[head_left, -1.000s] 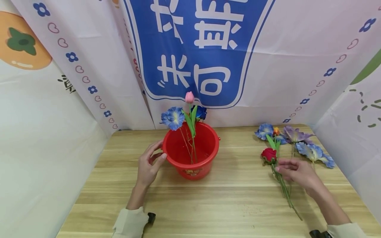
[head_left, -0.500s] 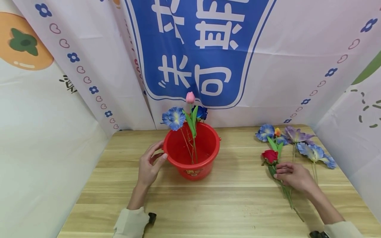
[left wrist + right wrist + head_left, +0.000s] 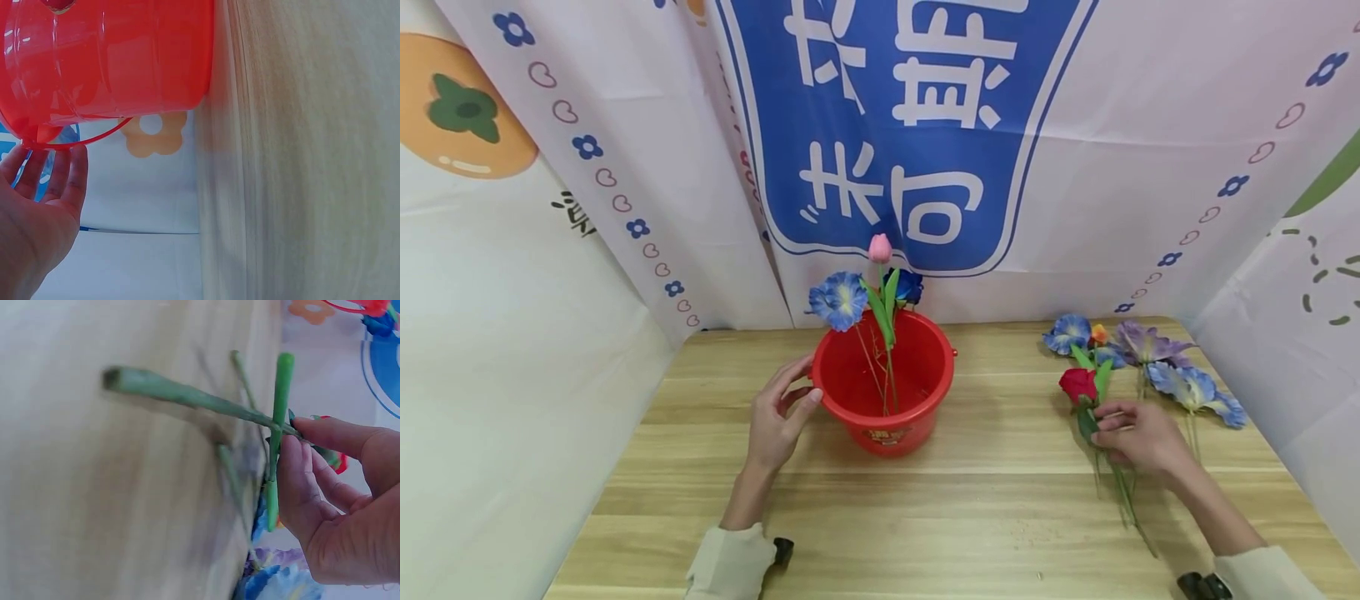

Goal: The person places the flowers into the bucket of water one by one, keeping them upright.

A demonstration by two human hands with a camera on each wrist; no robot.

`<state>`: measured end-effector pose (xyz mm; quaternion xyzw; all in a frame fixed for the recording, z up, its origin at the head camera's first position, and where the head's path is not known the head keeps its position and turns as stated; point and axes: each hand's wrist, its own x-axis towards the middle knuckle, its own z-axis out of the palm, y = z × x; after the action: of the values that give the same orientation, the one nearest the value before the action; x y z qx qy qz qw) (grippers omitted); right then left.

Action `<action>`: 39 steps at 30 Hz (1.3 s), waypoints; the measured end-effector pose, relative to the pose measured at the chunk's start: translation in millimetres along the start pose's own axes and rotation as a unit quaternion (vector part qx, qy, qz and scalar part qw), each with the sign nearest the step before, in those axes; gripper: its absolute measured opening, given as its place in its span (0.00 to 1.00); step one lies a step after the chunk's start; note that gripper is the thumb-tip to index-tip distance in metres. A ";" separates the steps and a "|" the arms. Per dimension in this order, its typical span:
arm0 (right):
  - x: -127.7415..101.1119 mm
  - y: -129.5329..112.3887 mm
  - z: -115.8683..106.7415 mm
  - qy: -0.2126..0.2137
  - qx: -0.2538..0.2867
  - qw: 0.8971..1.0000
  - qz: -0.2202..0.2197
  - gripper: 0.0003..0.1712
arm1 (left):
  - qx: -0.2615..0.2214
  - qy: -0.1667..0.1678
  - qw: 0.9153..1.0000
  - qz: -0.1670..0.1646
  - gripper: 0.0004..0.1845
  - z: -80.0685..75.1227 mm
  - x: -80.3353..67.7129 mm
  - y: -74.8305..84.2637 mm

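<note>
In the head view a red bucket [image 3: 887, 429] holds a blue iris [image 3: 839, 300], a pink tulip [image 3: 880, 248] and a dark blue rose [image 3: 907, 286]. My left hand [image 3: 777, 421] touches the bucket's left rim; in the left wrist view its fingers [image 3: 59, 175] reach nearly straight to the rim by the thin red handle [image 3: 103, 134]. At right, my right hand [image 3: 1138, 437] pinches the stem of a red rose [image 3: 1078, 385] between thumb and fingers. The right wrist view shows this thick stem [image 3: 181, 394] jutting out, crossed by a brighter green stem [image 3: 282, 387].
Beyond the right hand, several artificial flowers lie on the wooden table [image 3: 985, 517]: blue irises [image 3: 1183, 385], a purple flower [image 3: 1146, 342] and a small orange tulip [image 3: 1099, 335]. A printed cloth [image 3: 1097, 208] hangs behind the table.
My right fingers have closed on the red rose's stem, and the rose has shifted and turned slightly. The left hand and bucket have stayed in place.
</note>
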<state>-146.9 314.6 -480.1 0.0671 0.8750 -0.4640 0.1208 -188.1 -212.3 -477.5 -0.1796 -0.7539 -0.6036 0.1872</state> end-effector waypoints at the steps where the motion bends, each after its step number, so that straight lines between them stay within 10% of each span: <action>1: -0.1 -1.7 -2.5 -0.004 0.008 1.000 0.000 0.27 | -0.001 0.000 1.000 0.002 0.27 0.0 0.0 -0.3; 39: -1.9 -114.6 -9.9 0.049 0.165 0.978 -0.119 0.30 | -0.003 0.004 1.000 -0.003 0.28 0.7 -0.6 1.6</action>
<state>-172.8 258.5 -383.0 0.0044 0.7931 -0.6090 0.0089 -186.8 -211.4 -476.5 -0.1759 -0.7520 -0.6068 0.1879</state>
